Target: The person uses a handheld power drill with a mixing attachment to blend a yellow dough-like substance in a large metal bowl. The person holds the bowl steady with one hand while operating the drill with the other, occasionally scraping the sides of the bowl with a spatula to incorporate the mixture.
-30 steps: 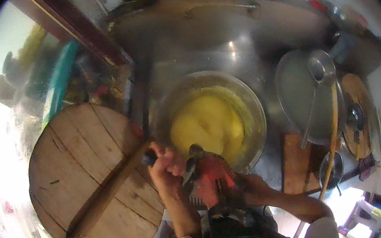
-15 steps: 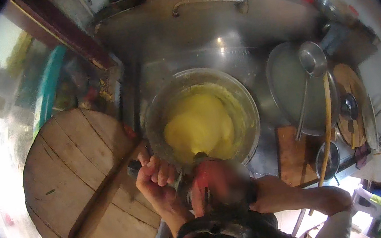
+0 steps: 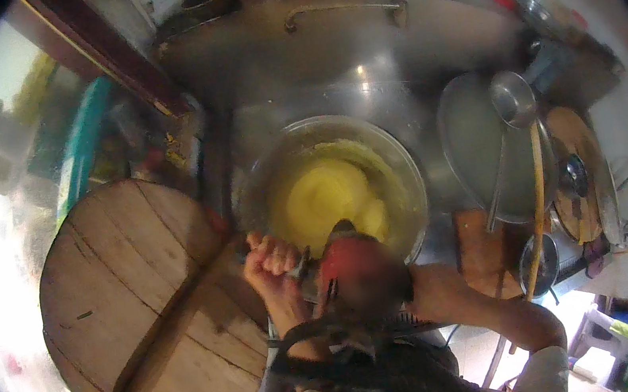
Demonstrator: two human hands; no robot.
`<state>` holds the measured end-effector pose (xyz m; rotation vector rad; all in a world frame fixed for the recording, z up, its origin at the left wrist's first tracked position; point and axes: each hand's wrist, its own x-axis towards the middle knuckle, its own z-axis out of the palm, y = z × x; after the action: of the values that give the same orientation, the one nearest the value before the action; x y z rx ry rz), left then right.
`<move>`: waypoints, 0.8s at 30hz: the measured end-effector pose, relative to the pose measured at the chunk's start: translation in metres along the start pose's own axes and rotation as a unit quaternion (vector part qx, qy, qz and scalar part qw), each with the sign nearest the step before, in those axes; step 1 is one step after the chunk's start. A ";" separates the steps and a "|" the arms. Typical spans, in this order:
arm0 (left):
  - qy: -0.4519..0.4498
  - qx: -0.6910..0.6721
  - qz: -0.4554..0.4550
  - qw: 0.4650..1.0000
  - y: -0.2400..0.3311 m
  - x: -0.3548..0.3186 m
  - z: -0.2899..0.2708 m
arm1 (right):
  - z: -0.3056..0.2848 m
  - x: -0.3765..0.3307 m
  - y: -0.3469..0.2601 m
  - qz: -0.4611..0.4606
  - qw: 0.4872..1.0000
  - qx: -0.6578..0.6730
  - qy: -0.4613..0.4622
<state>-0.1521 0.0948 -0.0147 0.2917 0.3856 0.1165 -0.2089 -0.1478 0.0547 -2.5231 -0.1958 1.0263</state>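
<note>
A large metal pot [image 3: 413,182] holds a thick, smooth yellow mixture [image 3: 325,189] with soft swirls on top. Over its near rim leans a red and black power drill [image 3: 352,264], its dark nose pointing into the pot. My left hand [image 3: 271,260] is closed round a side handle of the drill, at the pot's near left rim. My right hand [image 3: 428,290] grips the drill from the right; its fingers are mostly hidden behind the tool. Whatever is fitted to the drill's nose is hidden in the mixture or behind the tool.
A round wooden lid [image 3: 144,300] with a crossbar lies left of the pot. At right, a ladle [image 3: 513,100] and a long wooden-handled tool [image 3: 538,220] rest across a wide pan of liquid [image 3: 470,134]. A wooden board [image 3: 479,245] lies nearer. A pipe handle [image 3: 343,6] runs along the back.
The drill has shifted slightly right and away from me, and its nose has moved likewise. My left hand has moved right and a little farther. The yellow mixture's surface has changed shape.
</note>
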 end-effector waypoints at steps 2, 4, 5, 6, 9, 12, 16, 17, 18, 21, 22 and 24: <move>0.029 0.002 -0.003 1.000 0.017 -0.017 0.019 | -0.011 -0.023 -0.016 0.004 0.999 -0.015 -0.042; 0.019 0.017 -0.027 0.999 0.026 -0.034 0.038 | -0.007 -0.033 -0.011 -0.024 0.996 0.046 -0.074; 0.017 0.058 -0.010 0.998 0.030 -0.040 0.041 | -0.004 -0.031 -0.007 -0.056 0.991 0.080 -0.095; 0.017 0.100 0.006 0.995 0.033 -0.045 0.043 | 0.006 -0.021 0.000 -0.036 0.983 0.106 -0.145; 0.012 0.150 -0.010 0.989 0.026 -0.029 0.042 | 0.039 0.007 0.021 -0.086 0.975 0.167 -0.116; -0.082 0.153 -0.036 0.984 0.008 0.003 0.013 | 0.075 0.044 0.028 -0.093 0.980 0.150 0.095; -0.137 0.140 -0.020 0.980 -0.022 0.027 -0.006 | 0.082 0.076 0.061 -0.070 0.980 0.125 0.135; -0.141 0.110 -0.017 0.984 -0.033 0.029 -0.009 | 0.063 0.067 0.060 -0.045 0.984 0.109 0.134; -0.147 0.080 -0.016 0.986 -0.040 0.031 -0.011 | 0.046 0.061 0.063 -0.017 0.986 0.093 0.135; -0.108 0.003 -0.007 0.994 -0.044 0.038 -0.016 | 0.022 0.055 0.077 -0.012 0.992 0.001 0.124; -0.056 -0.015 -0.025 0.998 -0.051 0.047 -0.023 | 0.006 0.048 0.076 -0.004 0.993 -0.034 0.113; -0.246 -0.001 -0.054 0.968 -0.041 0.073 -0.041 | -0.040 0.040 0.053 -0.012 0.995 -0.060 0.079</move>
<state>-0.0990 0.0786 -0.0892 0.2861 -0.0934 -0.0640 -0.1538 -0.1975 0.0326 -2.6896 -0.2483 0.8227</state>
